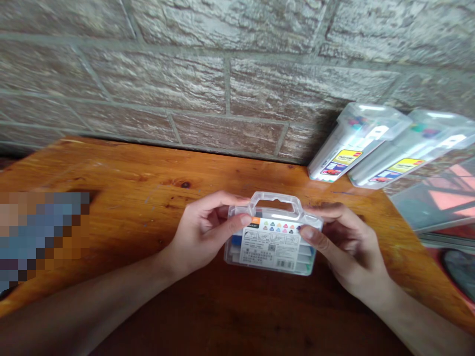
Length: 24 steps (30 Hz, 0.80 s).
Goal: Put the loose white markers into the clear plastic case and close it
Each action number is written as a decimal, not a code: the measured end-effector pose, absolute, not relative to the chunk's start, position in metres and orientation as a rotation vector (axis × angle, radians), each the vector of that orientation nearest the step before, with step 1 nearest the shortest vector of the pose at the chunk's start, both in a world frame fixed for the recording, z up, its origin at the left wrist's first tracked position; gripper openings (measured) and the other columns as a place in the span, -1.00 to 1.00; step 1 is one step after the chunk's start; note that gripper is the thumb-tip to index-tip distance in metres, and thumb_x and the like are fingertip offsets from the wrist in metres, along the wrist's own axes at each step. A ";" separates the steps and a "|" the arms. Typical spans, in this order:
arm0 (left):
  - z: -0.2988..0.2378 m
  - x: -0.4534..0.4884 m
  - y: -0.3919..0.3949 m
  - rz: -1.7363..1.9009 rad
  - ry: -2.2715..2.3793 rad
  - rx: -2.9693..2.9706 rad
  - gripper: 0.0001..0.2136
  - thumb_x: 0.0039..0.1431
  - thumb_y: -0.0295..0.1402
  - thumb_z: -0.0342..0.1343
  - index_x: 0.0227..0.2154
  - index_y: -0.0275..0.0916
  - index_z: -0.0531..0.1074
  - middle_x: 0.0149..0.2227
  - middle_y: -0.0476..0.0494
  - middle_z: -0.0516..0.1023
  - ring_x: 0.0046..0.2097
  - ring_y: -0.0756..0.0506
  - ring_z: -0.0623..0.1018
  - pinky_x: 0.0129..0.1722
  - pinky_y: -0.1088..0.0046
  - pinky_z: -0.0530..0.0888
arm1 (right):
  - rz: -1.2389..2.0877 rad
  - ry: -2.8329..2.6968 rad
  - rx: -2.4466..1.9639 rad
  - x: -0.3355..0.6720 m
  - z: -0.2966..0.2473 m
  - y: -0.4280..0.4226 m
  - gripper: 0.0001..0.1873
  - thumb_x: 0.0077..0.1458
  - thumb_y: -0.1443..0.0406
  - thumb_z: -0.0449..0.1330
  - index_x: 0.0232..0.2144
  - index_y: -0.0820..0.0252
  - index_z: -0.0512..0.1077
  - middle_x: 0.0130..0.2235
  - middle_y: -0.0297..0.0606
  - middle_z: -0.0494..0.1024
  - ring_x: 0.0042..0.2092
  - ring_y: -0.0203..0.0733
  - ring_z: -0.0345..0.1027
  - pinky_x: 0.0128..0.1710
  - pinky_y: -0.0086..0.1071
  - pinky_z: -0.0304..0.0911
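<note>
A small clear plastic marker case point(272, 242) with a carry handle and a white printed label stands on the wooden table point(122, 183). My left hand point(202, 232) grips its left end, thumb on the front near the label. My right hand point(343, 242) grips the right end, thumb pressed on the front face. Coloured marker caps show through the case's sides.
Two larger clear marker cases point(356, 141) point(411, 148) lean against the brick wall at the back right. A clear box with red contents point(441, 198) sits at the right edge. A blurred patch point(40, 237) covers the table's left side.
</note>
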<state>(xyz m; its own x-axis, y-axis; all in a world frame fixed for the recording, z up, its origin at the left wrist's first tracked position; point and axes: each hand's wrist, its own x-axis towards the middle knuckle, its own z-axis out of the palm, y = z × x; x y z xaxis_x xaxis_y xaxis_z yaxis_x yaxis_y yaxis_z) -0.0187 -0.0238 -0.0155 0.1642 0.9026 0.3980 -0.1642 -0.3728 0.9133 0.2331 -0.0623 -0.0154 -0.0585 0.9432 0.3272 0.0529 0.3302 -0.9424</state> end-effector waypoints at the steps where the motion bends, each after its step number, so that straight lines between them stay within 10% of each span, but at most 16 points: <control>1: -0.016 -0.019 -0.024 1.395 0.750 1.478 -0.79 0.10 -0.61 0.39 -0.23 -0.23 0.67 -0.24 -0.06 0.78 -0.28 0.03 0.73 -0.28 0.64 0.65 | 0.955 -1.433 -0.972 0.233 -0.015 -0.062 -0.75 0.22 0.42 0.38 -0.12 -0.04 0.65 -0.26 -0.34 0.68 -0.34 -0.33 0.54 -0.36 -0.54 0.45; 24: -0.014 -0.030 -0.031 1.345 0.830 1.728 -0.68 0.18 -0.48 0.39 -0.02 -0.21 0.55 0.00 -0.23 0.74 -0.01 -0.14 0.74 0.00 0.42 0.67 | 0.823 -1.525 -0.932 0.234 -0.019 -0.071 -0.46 0.24 0.46 0.37 0.19 -0.05 0.44 0.09 -0.19 0.70 0.06 -0.18 0.66 0.06 -0.39 0.55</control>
<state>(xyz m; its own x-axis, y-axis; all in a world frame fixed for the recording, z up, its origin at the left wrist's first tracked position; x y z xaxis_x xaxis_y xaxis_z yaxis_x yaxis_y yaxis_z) -0.0301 -0.0313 -0.0144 0.2273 0.8556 0.4651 0.0316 -0.4838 0.8746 0.2336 -0.0710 -0.0193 -0.0752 0.8950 0.4396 0.1232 0.4459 -0.8866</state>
